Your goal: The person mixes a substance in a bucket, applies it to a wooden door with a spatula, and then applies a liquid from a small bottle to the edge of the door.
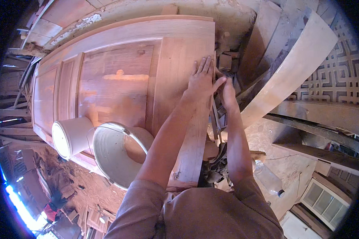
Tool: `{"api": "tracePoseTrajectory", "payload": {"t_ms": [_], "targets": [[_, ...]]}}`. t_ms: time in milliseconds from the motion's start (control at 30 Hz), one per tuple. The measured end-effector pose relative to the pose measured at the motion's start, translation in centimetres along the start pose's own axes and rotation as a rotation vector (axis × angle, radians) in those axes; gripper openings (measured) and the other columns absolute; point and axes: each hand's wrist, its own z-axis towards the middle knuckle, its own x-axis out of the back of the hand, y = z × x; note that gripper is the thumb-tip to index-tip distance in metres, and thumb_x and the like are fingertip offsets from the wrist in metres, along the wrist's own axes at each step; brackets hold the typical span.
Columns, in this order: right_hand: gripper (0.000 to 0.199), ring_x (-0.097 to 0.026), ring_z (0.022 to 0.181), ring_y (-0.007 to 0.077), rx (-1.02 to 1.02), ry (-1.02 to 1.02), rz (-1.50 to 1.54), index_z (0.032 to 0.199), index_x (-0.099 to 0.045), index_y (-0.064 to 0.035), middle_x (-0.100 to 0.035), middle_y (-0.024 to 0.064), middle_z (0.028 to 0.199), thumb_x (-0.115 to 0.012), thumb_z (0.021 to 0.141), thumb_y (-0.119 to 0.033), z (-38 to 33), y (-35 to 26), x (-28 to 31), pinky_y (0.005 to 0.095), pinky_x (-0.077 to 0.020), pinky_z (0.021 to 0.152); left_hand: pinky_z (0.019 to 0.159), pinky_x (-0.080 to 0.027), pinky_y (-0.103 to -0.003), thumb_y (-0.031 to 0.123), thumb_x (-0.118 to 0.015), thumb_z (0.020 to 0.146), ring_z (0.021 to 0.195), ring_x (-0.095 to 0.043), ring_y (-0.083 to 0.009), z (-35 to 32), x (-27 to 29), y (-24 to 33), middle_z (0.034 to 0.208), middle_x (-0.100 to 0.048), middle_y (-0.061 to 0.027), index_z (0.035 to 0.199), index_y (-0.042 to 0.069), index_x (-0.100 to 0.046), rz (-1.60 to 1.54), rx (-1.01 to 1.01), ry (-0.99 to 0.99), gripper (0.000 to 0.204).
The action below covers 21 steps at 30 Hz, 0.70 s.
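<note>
A wooden panel door [185,51] lies flat before me, with pale orange filler patches on its panels. My left hand [203,79] rests flat on the door's right end, fingers stretched out and thumb pointing toward the right hand. Just beyond the door's right edge, my right hand [227,91] is closed with its fingers bent against that edge. Whatever it grips is mostly hidden, and I cannot make it out. On the near part of the door, left of my left forearm, stand an open pale bucket [109,153] with a wire handle and a white tub [62,139].
A long pale curved board [291,69] leans at the right, near patterned blocks [335,63]. A clear plastic bottle [267,177] lies on the floor by my right arm. Wood scraps and sawdust [87,191] cover the floor at lower left. A windowed frame [323,201] stands lower right.
</note>
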Motion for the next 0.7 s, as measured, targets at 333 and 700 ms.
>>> {"api": "tracePoseTrajectory", "payload": {"t_ms": [333,700], "targets": [[0.058,-0.052,0.122,0.0226,0.095,-0.185,0.13,0.138,-0.054,-0.0029,-0.057,0.0118,0.134,-0.027,0.102,-0.04,-1.4,-2.7,-1.8,0.0345,-0.0359,0.108,0.119,-0.017,-0.056,0.065,-0.045,0.092,0.144,-0.03,-0.0377,-1.9,1.6,0.2,0.149,-0.044,-0.0192,0.135,-0.008,-0.052,0.092,-0.073,0.0,0.084],[0.055,-0.056,0.118,0.0217,-0.004,-0.076,-0.037,0.138,-0.055,-0.0034,-0.061,0.0124,0.13,-0.021,0.103,-0.029,-4.1,-6.6,-3.1,0.0328,-0.0408,0.106,0.122,-0.013,-0.05,0.057,-0.042,0.098,0.148,-0.02,-0.0386,-2.2,4.8,1.7,0.153,-0.036,-0.0224,0.144,-0.005,-0.041,0.009,0.071,-0.028,0.077]]}}
